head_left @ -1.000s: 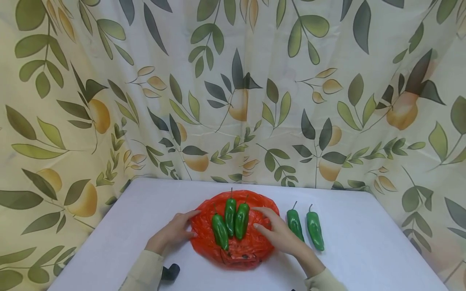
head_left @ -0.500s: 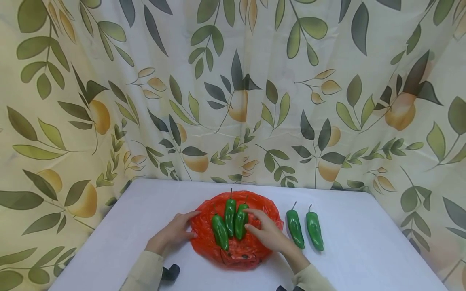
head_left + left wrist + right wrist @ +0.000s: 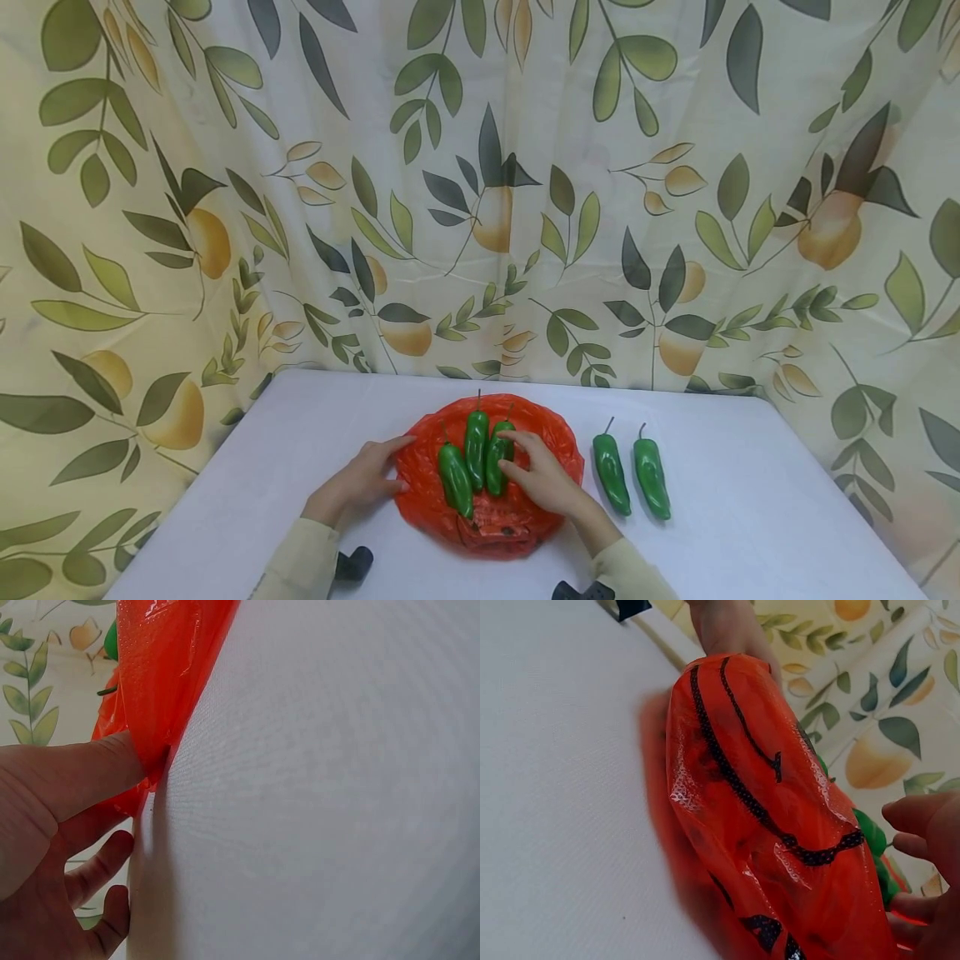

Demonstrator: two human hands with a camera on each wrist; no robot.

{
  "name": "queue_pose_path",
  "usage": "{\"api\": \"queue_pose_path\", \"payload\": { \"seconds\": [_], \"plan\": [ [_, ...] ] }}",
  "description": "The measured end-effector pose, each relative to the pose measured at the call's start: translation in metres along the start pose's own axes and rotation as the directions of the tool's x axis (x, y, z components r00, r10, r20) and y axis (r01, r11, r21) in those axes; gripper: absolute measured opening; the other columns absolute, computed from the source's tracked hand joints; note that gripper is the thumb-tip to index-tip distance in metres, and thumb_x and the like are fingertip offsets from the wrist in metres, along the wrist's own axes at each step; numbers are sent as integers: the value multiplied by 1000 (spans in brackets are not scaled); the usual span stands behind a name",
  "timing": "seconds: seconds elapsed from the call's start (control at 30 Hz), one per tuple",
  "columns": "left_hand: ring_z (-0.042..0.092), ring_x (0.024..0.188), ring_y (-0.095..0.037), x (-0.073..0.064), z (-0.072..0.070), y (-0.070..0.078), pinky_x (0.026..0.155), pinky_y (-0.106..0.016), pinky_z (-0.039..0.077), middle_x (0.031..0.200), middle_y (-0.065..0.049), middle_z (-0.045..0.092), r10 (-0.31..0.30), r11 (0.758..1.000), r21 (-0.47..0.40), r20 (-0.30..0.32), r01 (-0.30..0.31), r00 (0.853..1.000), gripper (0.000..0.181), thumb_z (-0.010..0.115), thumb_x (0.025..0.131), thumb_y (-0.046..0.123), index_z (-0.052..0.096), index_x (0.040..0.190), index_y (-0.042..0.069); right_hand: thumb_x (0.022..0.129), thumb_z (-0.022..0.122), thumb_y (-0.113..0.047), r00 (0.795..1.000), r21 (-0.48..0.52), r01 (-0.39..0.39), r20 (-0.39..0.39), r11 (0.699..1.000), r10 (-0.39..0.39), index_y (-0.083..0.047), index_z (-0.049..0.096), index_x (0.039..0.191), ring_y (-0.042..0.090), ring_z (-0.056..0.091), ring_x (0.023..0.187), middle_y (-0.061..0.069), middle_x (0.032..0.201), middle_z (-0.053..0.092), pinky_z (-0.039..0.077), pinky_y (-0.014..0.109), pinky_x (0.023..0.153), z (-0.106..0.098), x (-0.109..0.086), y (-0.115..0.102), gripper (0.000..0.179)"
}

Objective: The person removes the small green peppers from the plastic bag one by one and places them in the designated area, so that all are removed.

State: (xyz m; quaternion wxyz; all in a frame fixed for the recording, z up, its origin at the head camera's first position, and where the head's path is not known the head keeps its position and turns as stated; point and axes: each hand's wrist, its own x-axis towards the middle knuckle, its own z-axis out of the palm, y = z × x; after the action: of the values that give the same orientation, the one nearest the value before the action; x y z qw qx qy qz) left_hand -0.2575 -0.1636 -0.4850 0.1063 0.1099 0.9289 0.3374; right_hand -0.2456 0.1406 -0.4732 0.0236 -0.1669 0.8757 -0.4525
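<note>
- At the back, behind the white table (image 3: 750, 500): fabric backdrop (image 3: 562, 150), cream w/ green leaf sprigs & orange fruit, some folds.
- Table in front of it, pale top.
- On table, a bit L of ctr: crumpled red plastic bag (image 3: 517, 512), roughly round outline, black print on near side, clearest in R wrist view.
- L sleeve (image 3: 300, 554) & R sleeve (image 3: 633, 571), both cream, come in from bottom edge.
- L hand (image 3: 360, 479): at bag's L edge, thumb & index spread well apart; thumb touches the red film, other fingers loosely bent.
- R hand (image 3: 543, 479): over bag's R half, thumb & index spread, curving toward the nearest pepper's R side; contact w/ it can't be told.
- Green chili peppers, 5 total, similar size, thin stems pointing away from the person.
- 3 on bag, close together: L pepper (image 3: 456, 483), ctr pepper (image 3: 476, 450), R pepper (image 3: 494, 458) (the one by R hand).
- 2 on bare table, R of bag, apart, both slanted: inner pepper (image 3: 612, 475), outer pepper (image 3: 652, 479).
- Black item (image 3: 354, 564) by L sleeve, another black item (image 3: 581, 592) by R sleeve, cut off; can't tell what.
</note>
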Motion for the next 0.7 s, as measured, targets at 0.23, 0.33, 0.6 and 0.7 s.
{"api": "queue_pose_path", "payload": {
  "seconds": [0.23,0.33,0.6,0.7],
  "plan": [
    [44,130,-30,0,-1,-1,107,-58,42,139,-6,53,8,1000,8,1,-8,1000,73,78,79,18,46,144,25,93,62,-21,999,-8,-33,8,999,33,-16,49,139,40,40,138,18,147,42,36,64,110,4,7,2,47],
    [43,130,-29,-1,-1,-1,106,-57,44,139,-5,53,5,1000,3,4,-5,1000,73,78,79,18,45,145,25,93,62,-20,1000,-9,-28,11,1000,28,-14,48,140,40,40,138,19,147,43,36,63,110,6,9,4,49],
    [43,130,-28,0,-1,0,106,-58,44,139,-4,53,-12,1000,-5,9,12,1000,74,77,80,19,44,145,27,92,62,-16,999,-33,-37,-2,999,37,-13,47,142,41,44,132,20,144,47,40,64,106,14,14,7,52],
    [43,129,-27,0,-1,0,105,-57,45,138,-4,53,-15,1000,-1,7,15,1000,73,77,80,19,44,145,27,92,63,-19,997,-61,-77,-12,995,76,-17,48,141,43,41,132,20,148,43,39,67,104,16,16,7,51]
  ]
}}
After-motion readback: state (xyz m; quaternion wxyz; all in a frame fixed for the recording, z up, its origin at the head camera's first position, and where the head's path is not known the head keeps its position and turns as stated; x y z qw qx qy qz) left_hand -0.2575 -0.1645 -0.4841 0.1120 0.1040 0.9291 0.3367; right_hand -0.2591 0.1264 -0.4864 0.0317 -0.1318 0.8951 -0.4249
